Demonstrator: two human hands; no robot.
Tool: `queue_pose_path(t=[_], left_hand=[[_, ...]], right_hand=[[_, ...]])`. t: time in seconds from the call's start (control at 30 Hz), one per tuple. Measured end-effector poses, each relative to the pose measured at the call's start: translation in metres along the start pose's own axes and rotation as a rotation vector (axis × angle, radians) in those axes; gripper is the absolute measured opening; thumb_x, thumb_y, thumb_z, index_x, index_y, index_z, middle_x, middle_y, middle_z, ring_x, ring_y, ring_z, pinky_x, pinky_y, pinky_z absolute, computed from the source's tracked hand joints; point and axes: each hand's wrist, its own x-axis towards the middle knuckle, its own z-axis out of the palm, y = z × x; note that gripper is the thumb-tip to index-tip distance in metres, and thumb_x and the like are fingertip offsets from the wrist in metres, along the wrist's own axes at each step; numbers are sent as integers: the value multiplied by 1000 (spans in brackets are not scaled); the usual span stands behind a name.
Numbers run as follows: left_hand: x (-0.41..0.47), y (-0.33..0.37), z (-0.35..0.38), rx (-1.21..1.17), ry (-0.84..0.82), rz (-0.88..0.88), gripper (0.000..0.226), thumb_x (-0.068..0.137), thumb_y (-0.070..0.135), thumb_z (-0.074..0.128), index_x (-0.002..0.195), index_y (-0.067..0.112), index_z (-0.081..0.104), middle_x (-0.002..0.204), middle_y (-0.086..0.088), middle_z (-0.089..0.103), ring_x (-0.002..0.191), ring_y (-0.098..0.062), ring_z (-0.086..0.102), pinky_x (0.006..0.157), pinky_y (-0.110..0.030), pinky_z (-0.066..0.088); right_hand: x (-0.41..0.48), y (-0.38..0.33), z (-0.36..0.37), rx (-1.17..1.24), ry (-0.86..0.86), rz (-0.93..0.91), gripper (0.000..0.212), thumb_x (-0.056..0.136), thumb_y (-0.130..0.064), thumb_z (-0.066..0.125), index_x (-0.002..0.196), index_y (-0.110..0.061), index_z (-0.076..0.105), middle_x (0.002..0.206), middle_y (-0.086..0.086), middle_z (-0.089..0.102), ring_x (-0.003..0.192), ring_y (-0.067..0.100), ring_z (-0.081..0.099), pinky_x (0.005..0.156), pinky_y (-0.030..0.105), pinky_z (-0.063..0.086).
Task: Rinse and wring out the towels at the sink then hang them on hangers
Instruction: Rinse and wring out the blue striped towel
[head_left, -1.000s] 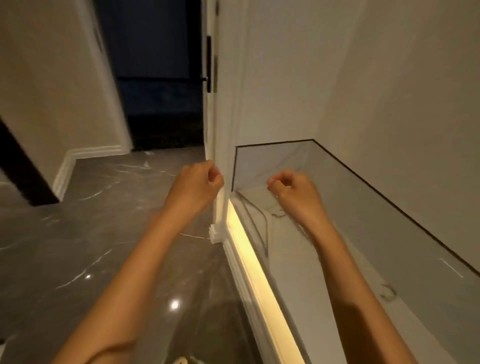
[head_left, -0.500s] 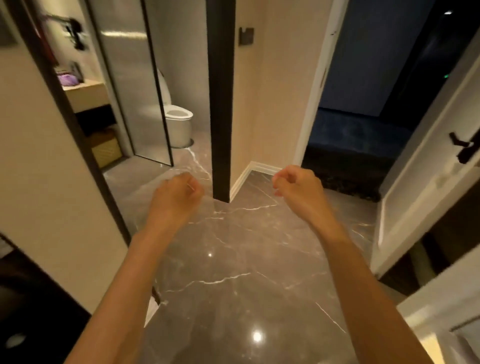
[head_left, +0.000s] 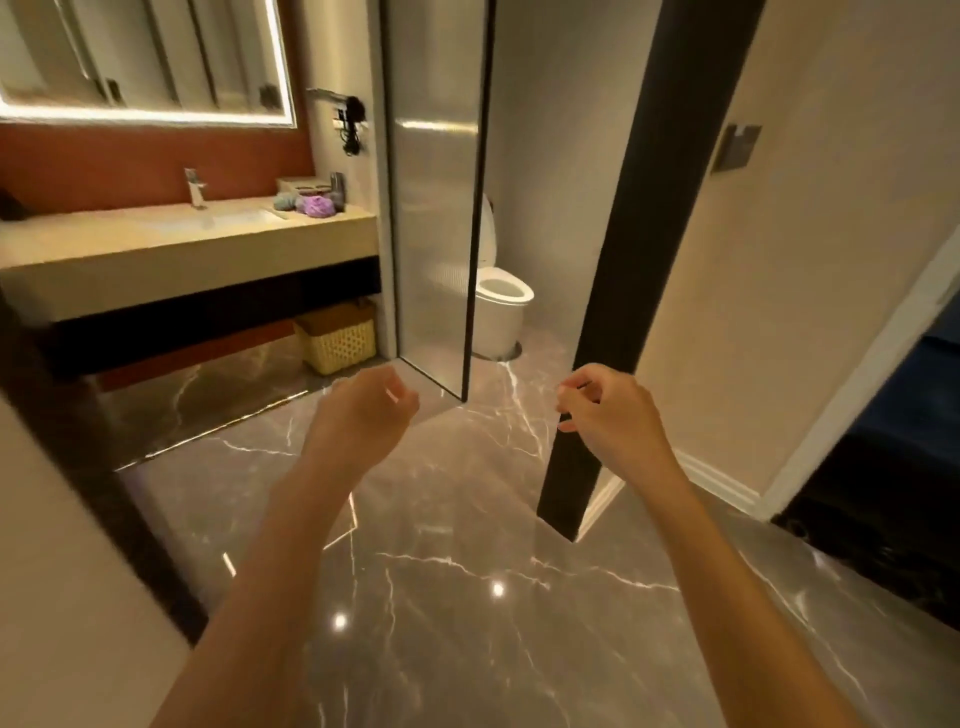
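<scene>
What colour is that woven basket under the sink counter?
The basket is pale yellow with a brown top, seen clearly in the head view.

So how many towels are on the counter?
2: a teal towel nearer the sink, a purple towel right of it. Blurry; more may be hidden.
</scene>
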Motion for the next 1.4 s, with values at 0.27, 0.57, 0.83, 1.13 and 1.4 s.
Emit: queue_pose_path(t=[0.27, 0.57, 0.83, 1.13, 1.4], left_hand=[[225, -66, -9, -30, 216, -163, 22, 92, 17, 54, 106, 2, 61, 93, -10, 63, 78, -17, 54, 67, -23, 40], [513, -158, -13, -120, 356, -236, 27, 93, 16, 53, 115, 1, 57, 102, -14, 65, 82, -17, 56, 62, -20, 43], [754, -222, -20, -127, 337, -304, 39, 94, 24, 52, 129, 9, 45, 86, 3, 56, 66, -4, 51, 55, -13, 38], [1029, -310, -24, -91, 306, -356, 33, 92, 26, 53, 121, 11, 51, 110, -6, 62, 87, -12, 54, 73, -23, 46], [1252, -403, -45, -102, 194, -473, 32, 92, 25, 53, 121, 11, 50, 117, -11, 60, 102, -24, 57, 85, -32, 43]], right_hand=[[263, -41, 126, 59, -242, -100, 5, 92, -22, 53, 93, -18, 58, 92, 3, 64, 86, 21, 65, 85, 35, 53], [533, -95, 288, 72, -316, -207, 19, 94, -19, 53, 105, -7, 62, 88, 1, 59, 85, 16, 61, 61, 14, 39], [760, -145, 416, 40, -341, -259, 16, 94, -20, 51, 105, -11, 61, 91, -1, 58, 87, 14, 56, 66, 20, 41], [1009, -202, 580, 72, -444, -280, 9, 94, -22, 52, 97, -18, 60, 90, -6, 56, 86, 11, 54, 64, 19, 40], [1201, -253, 715, 65, -498, -189, 10, 92, -22, 51, 97, -20, 60, 90, -7, 56, 91, 11, 53, 73, 25, 42]])
